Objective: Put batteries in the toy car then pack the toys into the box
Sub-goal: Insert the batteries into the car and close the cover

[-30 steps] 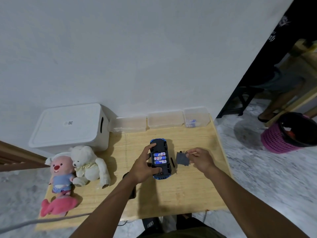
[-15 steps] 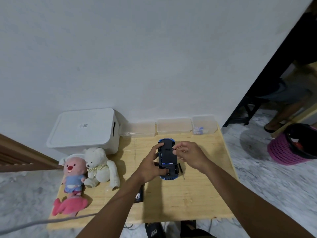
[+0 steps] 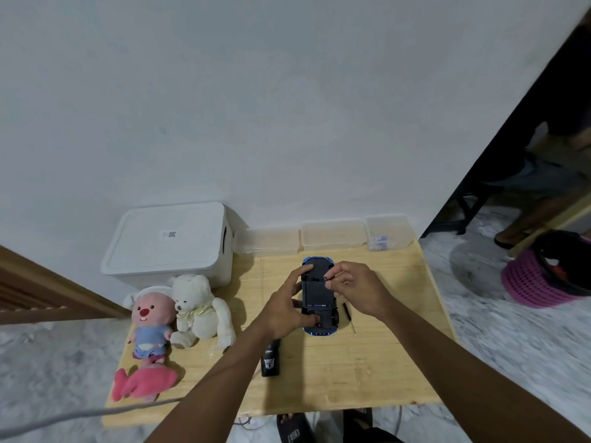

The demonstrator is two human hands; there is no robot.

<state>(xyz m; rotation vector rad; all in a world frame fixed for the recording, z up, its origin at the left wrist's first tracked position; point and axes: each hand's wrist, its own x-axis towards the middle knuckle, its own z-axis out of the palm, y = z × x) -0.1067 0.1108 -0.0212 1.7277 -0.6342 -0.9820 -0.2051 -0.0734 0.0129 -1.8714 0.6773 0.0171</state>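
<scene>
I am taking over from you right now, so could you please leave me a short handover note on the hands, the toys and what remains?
Left hand grips the upturned blue toy car on the wooden table. Right hand pinches a small dark part, perhaps a screw, at its black battery cover.
Done: batteries in; cover went on a second ago.
Left: fasten cover with the thin screwdriver; open the white lidded box; pack car, pink plush and white teddy.

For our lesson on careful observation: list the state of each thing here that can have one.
toy car, upside down, underside closed, no batteries showing
left hand, grips toy car
right hand, fingers pinched at car's underside
white box, lid on
screwdriver, lying flat on table
right clear tub, holds something blue
</scene>
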